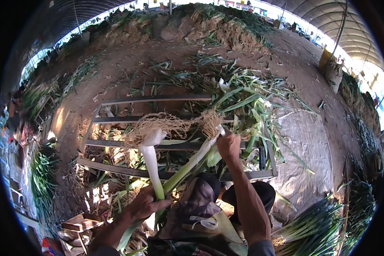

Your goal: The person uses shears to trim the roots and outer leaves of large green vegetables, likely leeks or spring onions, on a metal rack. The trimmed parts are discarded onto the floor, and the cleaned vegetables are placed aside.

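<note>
My left hand (152, 201) is closed around the stems of two large green onions or leeks, low at the centre left. One white shank (151, 163) rises nearly upright to a mass of brown roots (163, 126). The other stalk (192, 161) slants up to the right, its roots (210, 121) beside my right hand. My right hand (228, 144) grips a pale outer layer at that stalk's root end, with loosened green leaf hanging below it. Both stalks lie over a metal slatted rack (115, 144).
Leaf trimmings (243, 92) cover the rack's far right corner. A pale woven sheet (304, 140) lies to the right, with a bundle of green onions or leeks (310, 224) near its lower edge. A small wooden stool (81, 222) stands lower left. Larger piles (236, 28) lie farther off.
</note>
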Demonstrator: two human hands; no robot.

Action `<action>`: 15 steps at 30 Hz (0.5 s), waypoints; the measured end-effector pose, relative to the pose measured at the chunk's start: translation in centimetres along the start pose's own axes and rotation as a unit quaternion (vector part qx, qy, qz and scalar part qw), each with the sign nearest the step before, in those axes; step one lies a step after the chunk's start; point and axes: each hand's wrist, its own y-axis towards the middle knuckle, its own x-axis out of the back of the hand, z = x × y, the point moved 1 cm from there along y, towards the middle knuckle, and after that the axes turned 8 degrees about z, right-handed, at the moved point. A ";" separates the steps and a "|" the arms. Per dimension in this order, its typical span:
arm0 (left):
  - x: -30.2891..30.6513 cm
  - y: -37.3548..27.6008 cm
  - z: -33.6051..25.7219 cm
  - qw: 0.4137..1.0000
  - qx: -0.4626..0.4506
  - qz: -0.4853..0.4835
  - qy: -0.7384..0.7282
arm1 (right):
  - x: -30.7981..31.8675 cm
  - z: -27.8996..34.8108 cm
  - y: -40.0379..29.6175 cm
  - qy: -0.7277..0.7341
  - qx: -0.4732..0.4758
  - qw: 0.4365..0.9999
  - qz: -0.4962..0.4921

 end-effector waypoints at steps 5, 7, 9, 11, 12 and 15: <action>-0.6 1.4 0.6 0.996 0.048 -0.061 -0.032 | -2.3 -1.9 -0.2 -0.087 0.161 0.983 -0.003; -0.5 0.6 2.3 0.990 0.058 -0.095 -0.085 | 0.8 -6.5 5.0 -0.140 0.047 0.989 0.003; -0.1 -0.4 1.8 0.988 0.031 -0.109 -0.105 | 6.5 -9.7 8.9 -0.062 -0.064 0.992 -0.090; 1.5 -2.0 4.8 0.989 0.017 -0.139 -0.040 | 10.8 -10.0 10.6 0.134 -0.088 0.975 -0.155; 2.2 -2.0 6.1 0.988 0.037 -0.137 -0.054 | 12.4 -9.5 10.4 0.190 -0.070 0.969 -0.141; 4.3 -2.0 5.6 0.977 0.060 -0.197 -0.049 | 14.2 -5.2 7.9 0.200 -0.017 0.980 0.010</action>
